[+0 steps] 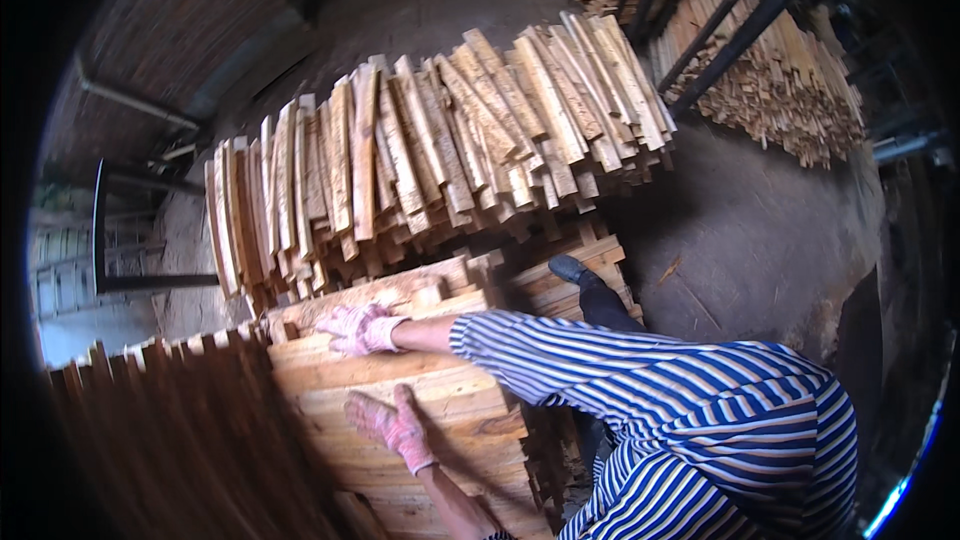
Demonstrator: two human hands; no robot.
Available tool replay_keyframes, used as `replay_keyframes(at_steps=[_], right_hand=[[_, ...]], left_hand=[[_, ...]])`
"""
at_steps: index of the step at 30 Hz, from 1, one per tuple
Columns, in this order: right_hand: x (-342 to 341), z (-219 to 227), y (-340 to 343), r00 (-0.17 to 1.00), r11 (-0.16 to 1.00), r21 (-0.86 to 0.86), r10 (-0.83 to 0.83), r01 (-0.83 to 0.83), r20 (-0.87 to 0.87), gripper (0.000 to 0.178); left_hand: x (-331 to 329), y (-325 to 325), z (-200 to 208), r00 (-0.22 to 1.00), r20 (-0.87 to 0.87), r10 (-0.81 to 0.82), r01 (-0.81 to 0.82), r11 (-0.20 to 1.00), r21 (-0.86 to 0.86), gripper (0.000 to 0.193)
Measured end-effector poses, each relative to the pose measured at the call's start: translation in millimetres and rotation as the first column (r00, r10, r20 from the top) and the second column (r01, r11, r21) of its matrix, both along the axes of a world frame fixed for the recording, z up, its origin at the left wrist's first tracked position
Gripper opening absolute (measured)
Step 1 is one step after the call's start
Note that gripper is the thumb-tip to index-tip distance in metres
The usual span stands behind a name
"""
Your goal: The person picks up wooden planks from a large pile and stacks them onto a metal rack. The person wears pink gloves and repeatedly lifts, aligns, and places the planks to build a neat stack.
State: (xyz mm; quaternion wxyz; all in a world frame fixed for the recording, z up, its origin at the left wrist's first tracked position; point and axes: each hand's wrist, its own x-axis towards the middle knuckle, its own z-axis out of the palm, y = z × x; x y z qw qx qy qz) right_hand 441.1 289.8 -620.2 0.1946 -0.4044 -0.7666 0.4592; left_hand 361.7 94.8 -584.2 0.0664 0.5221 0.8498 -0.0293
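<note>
My right hand (360, 328), in a pink and white knitted glove, lies with its fingers spread on a stack of light wooden planks (450, 395). Nearer the lower edge, my left hand (392, 426) wears a similar glove. Its fingers stretch out over the same planks, with the thumb held apart. Neither hand is wrapped round a plank. Both forearms reach in from the right, the right one in a blue and white striped sleeve (560, 345).
A long heap of narrow wooden strips (430, 150) lies beyond the planks. Dark upright wood ends (180, 440) stand at the lower left. More stacked strips (760, 70) sit behind a black metal frame (740, 35). My dark shoe (568, 269) is beside low boards (590, 255).
</note>
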Motion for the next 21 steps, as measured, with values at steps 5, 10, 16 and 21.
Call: replay_keyframes(at_steps=[5,10,16,21], right_hand=[[51.0,-31.7,21.8,0.946,0.972,-0.228,-0.128,0.060,-0.299,0.058],[263.1,-83.6,29.2,0.780,0.785,-0.038,-0.619,0.618,-0.091,0.069],[422.0,-239.4,121.5,0.252,0.263,-0.102,-0.642,0.960,0.724,0.114],[404.3,-239.6,181.5,0.307,0.190,-0.245,-0.469,0.951,0.828,0.123]], left_hand=[[50.2,-1.7,7.3,0.991,-0.049,0.127,-0.118,0.982,0.145,0.100],[235.8,14.3,35.9,0.780,0.538,-0.319,0.033,0.880,0.475,0.074],[341.3,84.2,-72.1,0.403,0.896,-0.186,0.002,0.979,0.202,0.060],[346.7,100.5,-152.9,0.172,0.966,0.193,-0.286,0.948,-0.138,0.056]])
